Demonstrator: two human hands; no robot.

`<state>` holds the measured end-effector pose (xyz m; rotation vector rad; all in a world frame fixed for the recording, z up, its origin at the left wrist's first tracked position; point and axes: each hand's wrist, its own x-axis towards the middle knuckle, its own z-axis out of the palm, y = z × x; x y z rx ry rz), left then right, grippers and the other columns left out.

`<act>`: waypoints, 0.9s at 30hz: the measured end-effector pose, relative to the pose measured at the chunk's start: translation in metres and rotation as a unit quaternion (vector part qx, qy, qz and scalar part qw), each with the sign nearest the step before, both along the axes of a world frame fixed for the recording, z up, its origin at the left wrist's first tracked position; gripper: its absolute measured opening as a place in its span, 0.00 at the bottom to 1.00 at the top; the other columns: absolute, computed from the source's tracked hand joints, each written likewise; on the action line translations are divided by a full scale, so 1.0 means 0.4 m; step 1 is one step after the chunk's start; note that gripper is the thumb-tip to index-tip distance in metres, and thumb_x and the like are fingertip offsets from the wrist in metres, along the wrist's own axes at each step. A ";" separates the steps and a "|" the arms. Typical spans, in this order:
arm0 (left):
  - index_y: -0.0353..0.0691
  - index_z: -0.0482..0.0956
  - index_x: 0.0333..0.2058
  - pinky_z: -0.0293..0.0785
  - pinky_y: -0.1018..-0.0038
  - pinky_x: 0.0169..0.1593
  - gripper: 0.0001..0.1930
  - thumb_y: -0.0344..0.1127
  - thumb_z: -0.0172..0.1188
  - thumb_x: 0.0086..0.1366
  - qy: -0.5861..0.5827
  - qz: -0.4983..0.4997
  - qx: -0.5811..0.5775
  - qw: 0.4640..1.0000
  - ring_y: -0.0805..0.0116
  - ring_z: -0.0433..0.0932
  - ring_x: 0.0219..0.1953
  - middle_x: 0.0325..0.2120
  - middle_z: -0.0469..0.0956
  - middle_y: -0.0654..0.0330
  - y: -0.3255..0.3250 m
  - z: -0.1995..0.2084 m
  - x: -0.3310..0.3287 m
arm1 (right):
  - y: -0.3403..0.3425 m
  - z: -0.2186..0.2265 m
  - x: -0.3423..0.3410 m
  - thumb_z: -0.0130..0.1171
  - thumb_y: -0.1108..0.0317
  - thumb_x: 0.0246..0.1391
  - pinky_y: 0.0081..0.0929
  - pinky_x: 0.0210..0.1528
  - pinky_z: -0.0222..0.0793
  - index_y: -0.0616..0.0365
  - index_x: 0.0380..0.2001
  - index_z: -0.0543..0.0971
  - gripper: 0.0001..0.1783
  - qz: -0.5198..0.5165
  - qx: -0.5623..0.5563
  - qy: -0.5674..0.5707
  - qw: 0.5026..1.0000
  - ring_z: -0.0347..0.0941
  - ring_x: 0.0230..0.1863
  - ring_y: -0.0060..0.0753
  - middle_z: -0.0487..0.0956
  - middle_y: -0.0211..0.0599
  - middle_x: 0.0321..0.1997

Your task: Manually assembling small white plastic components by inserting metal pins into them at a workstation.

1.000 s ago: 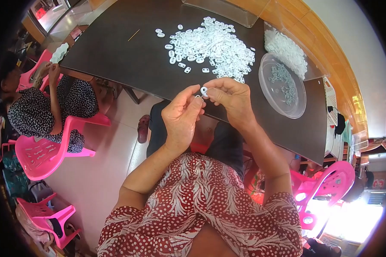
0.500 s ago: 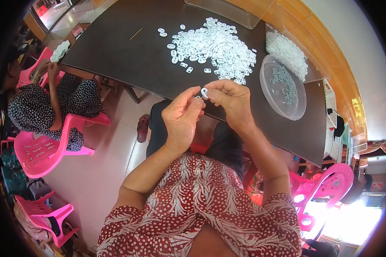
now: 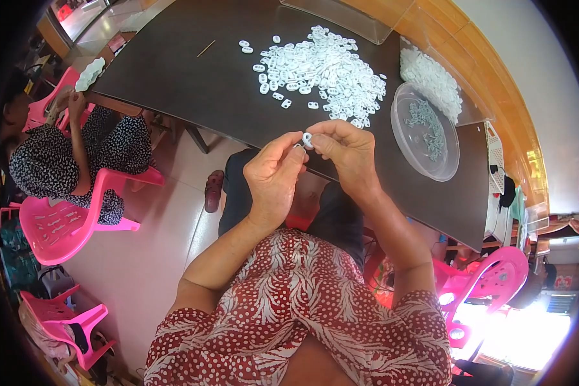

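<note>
At the table's near edge, my right hand (image 3: 346, 152) pinches a small white oval plastic piece with holes (image 3: 307, 140) between thumb and forefinger. Close against it, my left hand (image 3: 271, 168) is closed in a pinch, with a tiny pale loop (image 3: 298, 147) showing at its fingertips; its kind is too small to tell. The two hands nearly meet. Beyond them, a loose pile of similar white oval pieces (image 3: 328, 67) spreads over the dark table (image 3: 174, 71). Right of the pile, a round clear tray (image 3: 455, 154) holds many small grey-green parts (image 3: 431, 132).
A clear bin (image 3: 479, 103) with more white pieces stands at the back right, and another clear container (image 3: 341, 16) at the far edge. A thin stick (image 3: 206, 48) lies to the left. Another person (image 3: 45, 161) sits at left near a pink chair (image 3: 58, 225).
My view has shifted very slightly. Both hands keep their pinch, with the white piece at nearly the same spot.
</note>
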<state>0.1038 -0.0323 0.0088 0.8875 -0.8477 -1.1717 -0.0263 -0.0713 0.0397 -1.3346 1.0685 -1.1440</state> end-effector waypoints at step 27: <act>0.31 0.76 0.45 0.68 0.87 0.27 0.12 0.24 0.54 0.62 0.011 0.017 0.013 1.000 0.82 0.72 0.25 0.27 0.76 0.63 0.000 -0.005 -0.004 | 0.026 -0.006 0.024 0.54 0.79 0.51 0.16 0.32 0.68 0.66 0.33 0.79 0.06 0.001 -0.055 0.044 0.998 0.71 0.29 0.16 0.78 0.31 0.27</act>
